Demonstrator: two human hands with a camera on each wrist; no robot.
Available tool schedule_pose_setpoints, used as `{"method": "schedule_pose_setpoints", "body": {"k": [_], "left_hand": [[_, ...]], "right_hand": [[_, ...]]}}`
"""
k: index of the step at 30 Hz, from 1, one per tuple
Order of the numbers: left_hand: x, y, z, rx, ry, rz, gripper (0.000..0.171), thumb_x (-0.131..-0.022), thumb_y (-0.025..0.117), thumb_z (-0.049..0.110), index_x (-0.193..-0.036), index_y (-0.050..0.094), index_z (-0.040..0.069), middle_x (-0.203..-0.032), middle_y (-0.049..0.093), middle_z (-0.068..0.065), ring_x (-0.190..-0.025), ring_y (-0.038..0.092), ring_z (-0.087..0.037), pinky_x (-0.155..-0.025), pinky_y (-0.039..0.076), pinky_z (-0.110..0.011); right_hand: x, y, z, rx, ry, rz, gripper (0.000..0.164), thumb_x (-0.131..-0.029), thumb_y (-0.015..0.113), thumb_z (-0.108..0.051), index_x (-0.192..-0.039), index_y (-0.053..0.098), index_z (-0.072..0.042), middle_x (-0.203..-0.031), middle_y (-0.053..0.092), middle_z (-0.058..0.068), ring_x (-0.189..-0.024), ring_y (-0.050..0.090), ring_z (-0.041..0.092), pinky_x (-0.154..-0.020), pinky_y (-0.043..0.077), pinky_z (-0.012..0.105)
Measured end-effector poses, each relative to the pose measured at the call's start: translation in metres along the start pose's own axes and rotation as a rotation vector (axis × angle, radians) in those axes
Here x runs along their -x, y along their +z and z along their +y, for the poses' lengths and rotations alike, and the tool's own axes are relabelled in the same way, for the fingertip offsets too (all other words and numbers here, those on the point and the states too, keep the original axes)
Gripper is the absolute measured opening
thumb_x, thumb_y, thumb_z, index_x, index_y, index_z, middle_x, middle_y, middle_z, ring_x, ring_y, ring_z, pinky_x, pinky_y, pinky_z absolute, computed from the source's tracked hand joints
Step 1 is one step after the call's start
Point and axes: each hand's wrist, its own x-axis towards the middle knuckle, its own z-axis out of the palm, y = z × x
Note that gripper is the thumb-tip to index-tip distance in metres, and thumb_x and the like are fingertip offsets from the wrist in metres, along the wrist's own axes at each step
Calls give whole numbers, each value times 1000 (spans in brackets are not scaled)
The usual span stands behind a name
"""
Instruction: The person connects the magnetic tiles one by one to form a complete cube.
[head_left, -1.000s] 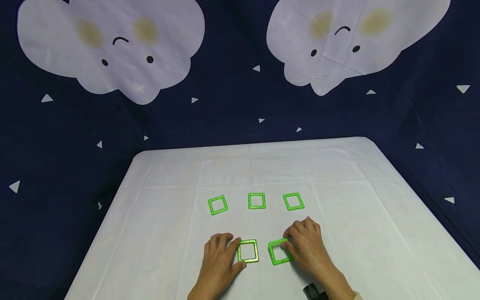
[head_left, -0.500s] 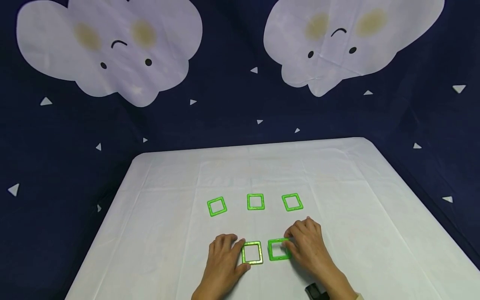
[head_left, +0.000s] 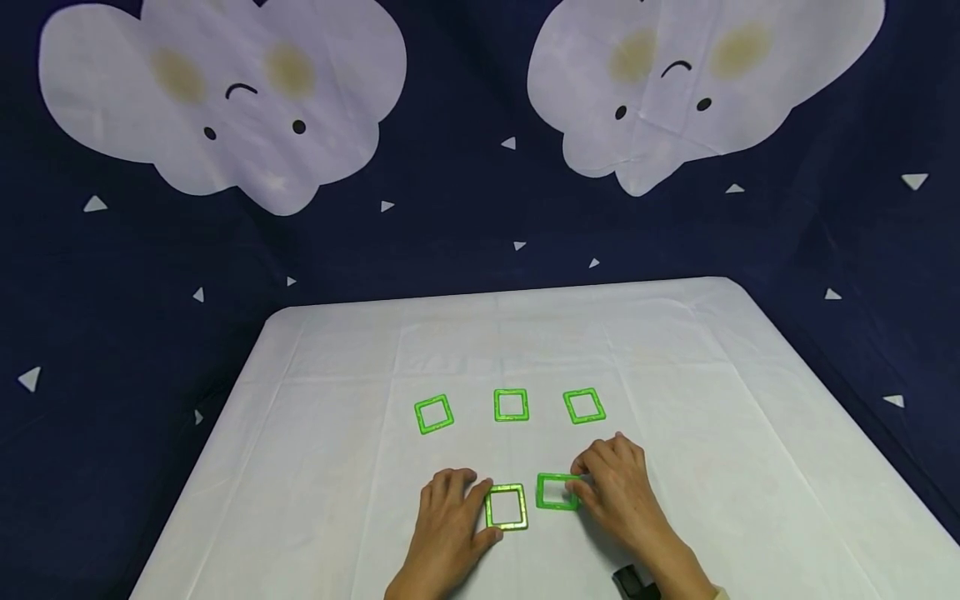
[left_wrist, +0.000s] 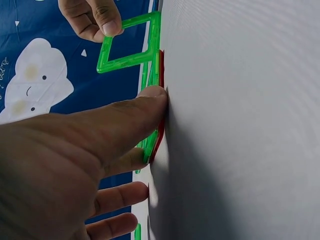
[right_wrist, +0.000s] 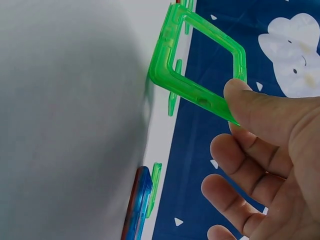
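Observation:
My left hand (head_left: 450, 529) rests on the white table, thumb and index finger holding opposite corners of a yellowish-green square magnetic tile (head_left: 523, 506). In the left wrist view a red layer (left_wrist: 159, 132) shows under this tile. My right hand (head_left: 618, 496) pinches a second green square magnetic tile (head_left: 557, 507) by its right side between thumb and fingers. That tile is tilted up, its left edge low and near the held one; in the right wrist view its open frame (right_wrist: 192, 92) leans above the table.
Three green square tiles lie in a row farther back: left (head_left: 422, 419), middle (head_left: 512, 418) and right (head_left: 586, 419). A blue tile (right_wrist: 142, 200) with a red underside sits low in the right wrist view. A black object (head_left: 633, 583) is by the right wrist.
My left hand has slid its tile slightly right, toward the other one. My right hand has turned its tile so it stands more tilted and squarer to the left tile.

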Motion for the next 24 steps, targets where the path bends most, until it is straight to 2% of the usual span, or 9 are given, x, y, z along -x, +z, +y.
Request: {"method": "schedule_pose_setpoints", "body": {"k": [11, 24], "left_hand": [[-3, 3, 1, 11, 14, -20, 56, -71, 74, 45, -117, 63, 14, -114, 54, -7, -109, 43, -24, -92, 34, -44], [-4, 4, 3, 12, 8, -26, 56, -72, 74, 46, -118, 62, 15, -115, 54, -6, -110, 43, -23, -93, 34, -44]], "right_hand": [[-4, -2, 2, -30, -1, 36, 37, -54, 88, -14, -75, 57, -17, -72, 53, -8, -84, 49, 19, -92, 35, 54], [-11, -4, 2, -54, -1, 49, 35, -59, 86, -16, -79, 58, -16, -76, 53, -6, -85, 49, 20, -94, 33, 55]]}}
